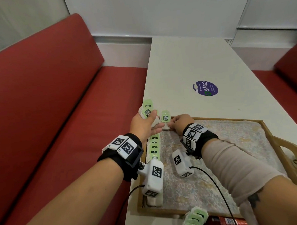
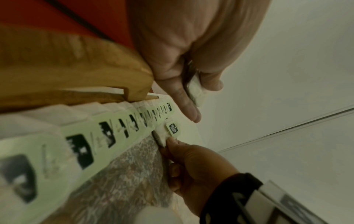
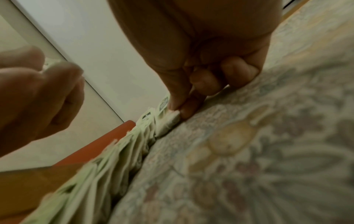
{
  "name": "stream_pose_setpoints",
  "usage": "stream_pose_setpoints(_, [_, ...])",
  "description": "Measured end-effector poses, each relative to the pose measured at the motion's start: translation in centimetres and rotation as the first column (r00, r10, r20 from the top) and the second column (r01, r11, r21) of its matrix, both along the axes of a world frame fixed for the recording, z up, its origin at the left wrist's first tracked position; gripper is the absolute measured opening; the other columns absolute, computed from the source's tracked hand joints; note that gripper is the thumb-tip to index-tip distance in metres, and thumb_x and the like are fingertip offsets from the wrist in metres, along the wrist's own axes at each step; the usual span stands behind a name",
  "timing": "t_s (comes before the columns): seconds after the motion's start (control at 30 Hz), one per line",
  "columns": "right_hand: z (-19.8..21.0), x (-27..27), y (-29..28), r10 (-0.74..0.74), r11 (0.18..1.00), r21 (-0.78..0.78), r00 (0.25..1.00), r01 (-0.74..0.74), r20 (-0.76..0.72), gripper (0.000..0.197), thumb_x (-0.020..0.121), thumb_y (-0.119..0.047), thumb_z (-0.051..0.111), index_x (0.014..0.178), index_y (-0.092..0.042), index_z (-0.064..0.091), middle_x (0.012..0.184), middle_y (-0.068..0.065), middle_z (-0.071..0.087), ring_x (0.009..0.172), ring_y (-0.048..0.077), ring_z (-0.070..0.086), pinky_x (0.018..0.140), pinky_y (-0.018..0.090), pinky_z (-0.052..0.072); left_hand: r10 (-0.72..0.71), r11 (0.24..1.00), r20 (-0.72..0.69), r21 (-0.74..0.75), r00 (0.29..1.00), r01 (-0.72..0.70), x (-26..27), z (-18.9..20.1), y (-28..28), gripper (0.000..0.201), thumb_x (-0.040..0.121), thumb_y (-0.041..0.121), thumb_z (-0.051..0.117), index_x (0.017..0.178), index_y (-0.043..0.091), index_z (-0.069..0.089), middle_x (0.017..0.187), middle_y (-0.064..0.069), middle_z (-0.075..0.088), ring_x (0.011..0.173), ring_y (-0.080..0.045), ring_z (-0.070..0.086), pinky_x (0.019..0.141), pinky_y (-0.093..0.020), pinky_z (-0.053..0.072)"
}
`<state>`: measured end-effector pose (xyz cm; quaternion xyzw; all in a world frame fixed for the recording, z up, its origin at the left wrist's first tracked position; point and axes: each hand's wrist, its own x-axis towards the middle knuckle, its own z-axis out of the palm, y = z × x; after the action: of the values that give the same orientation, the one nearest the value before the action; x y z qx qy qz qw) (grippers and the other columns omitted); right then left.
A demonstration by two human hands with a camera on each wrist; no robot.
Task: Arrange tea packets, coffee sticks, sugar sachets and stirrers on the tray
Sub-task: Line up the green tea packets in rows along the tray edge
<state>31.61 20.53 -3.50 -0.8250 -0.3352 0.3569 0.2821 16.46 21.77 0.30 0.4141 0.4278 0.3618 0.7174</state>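
Two hands on tea: right hand (image 1: 180, 123) pinches a tea bag (image 1: 165, 119) onto the tray (image 1: 283, 144) row, left hand (image 1: 145, 124) grips spares, next one probably goes alongside.

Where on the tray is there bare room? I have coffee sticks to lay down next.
The tray liner is bare between the tea packet row along its left rim and the right handle. It is crowded at the far left corner, where both hands work.

Red bench (image 1: 59, 93), white table (image 1: 189, 61), purple sticker (image 1: 205, 88).
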Motion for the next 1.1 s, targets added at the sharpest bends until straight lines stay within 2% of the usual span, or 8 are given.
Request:
stream_pose_setpoints(0.13, [0.1,-0.2,0.3,0.021,0.999,-0.043,0.997,-0.017,0.079,0.016,0.082,-0.022,0.07,0.092,-0.009,0.071,0.099,0.012,0.071,0.083,0.024,0.062,0.079,0.033,0.051,-0.009,1.0,0.001,-0.003,1.0,0.009,-0.1,0.0,0.0,0.023,0.096,0.021,0.055,0.117,0.013,0.055,0.102,-0.008,0.066,0.066,-0.015,0.07,0.055,-0.022,0.057])
stream_pose_setpoints(0.3, [0.5,-0.4,0.3,0.041,0.996,-0.083,0.984,-0.027,0.175,0.027,0.082,-0.025,0.068,0.101,-0.006,0.07,0.102,0.012,0.07,0.097,0.029,0.066,0.082,0.033,0.052,-0.038,0.998,0.017,-0.039,0.999,0.039,-0.2,0.2,0.3,0.026,0.095,0.023,0.056,0.118,0.01,0.055,0.103,-0.01,0.066,0.074,-0.019,0.069,0.054,-0.021,0.056])
stream_pose_setpoints(0.4, [0.9,-0.4,-0.1,-0.006,1.0,0.005,0.982,0.006,0.19,0.019,0.083,-0.026,0.067,0.092,-0.009,0.067,0.092,0.008,0.069,0.088,0.026,0.065,0.075,0.032,0.05,-0.074,0.994,0.046,-0.082,0.996,0.077,-0.4,0.3,0.6,0.03,0.095,0.018,0.056,0.122,0.006,0.054,0.104,-0.01,0.064,0.078,-0.02,0.068,0.056,-0.021,0.056])
stream_pose_setpoints(0.5, [1.3,-0.4,-0.6,-0.002,0.983,0.182,0.991,-0.023,0.137,0.013,0.086,-0.027,0.066,0.084,-0.016,0.061,0.077,-0.001,0.061,0.076,0.018,0.056,0.069,0.025,0.04,-0.11,0.983,0.088,-0.14,0.99,0.121,-0.7,0.3,1.0,0.023,0.098,0.003,0.044,0.121,0.0,0.048,0.099,-0.013,0.062,0.083,-0.023,0.067,0.061,-0.026,0.06])
stream_pose_setpoints(0.6, [2.2,-0.8,-1.1,0.058,0.937,0.342,0.998,-0.064,0.027,0.013,0.089,-0.026,0.063,0.078,-0.018,0.061,0.072,-0.004,0.062,0.059,0.006,0.053,0.061,0.023,0.039,-0.133,0.983,0.094,-0.116,0.987,0.143,-0.8,0.3,0.9,0.033,0.098,-0.006,0.031,0.128,0.001,0.044,0.107,-0.014,0.061,0.087,-0.022,0.065,0.068,-0.027,0.059])
stream_pose_setpoints(0.7, [3.4,-1.4,-1.7,0.177,0.904,0.405,0.982,-0.139,-0.059,0.011,0.091,-0.021,0.061,0.086,-0.012,0.064,0.071,-0.004,0.062,0.042,-0.007,0.049,0.051,0.014,0.039,-0.158,0.986,0.041,-0.048,0.987,0.16,-0.7,0.2,0.5,0.035,0.1,-0.004,0.033,0.132,0.003,0.044,0.111,-0.012,0.061,0.086,-0.019,0.064,0.07,-0.023,0.058])
stream_pose_setpoints(0.87, [4.2,-1.8,-2.1,0.299,0.874,0.418,0.952,-0.247,-0.064,0.007,0.089,-0.009,0.063,0.092,-0.006,0.068,0.068,-0.002,0.061,0.039,-0.005,0.047,0.046,0.01,0.039,-0.163,0.986,-0.018,0.015,0.986,0.164,-0.7,0.1,0.2,0.034,0.097,-0.002,0.044,0.131,0.003,0.049,0.102,-0.007,0.066,0.08,-0.015,0.067,0.061,-0.019,0.057])
stream_pose_setpoints(1.1, [4.4,-1.2,-2.4,0.301,0.88,0.408,0.95,-0.243,-0.083,0.018,0.085,-0.007,0.067,0.07,-0.015,0.061,0.048,-0.01,0.057,0.036,0.0,0.045,0.042,0.011,0.037,-0.164,0.985,-0.03,0.04,0.986,0.165,-0.8,0.2,0.0,0.033,0.094,0.002,0.053,0.127,0.002,0.051,0.099,-0.008,0.069,0.077,-0.016,0.07,0.059,-0.019,0.056])
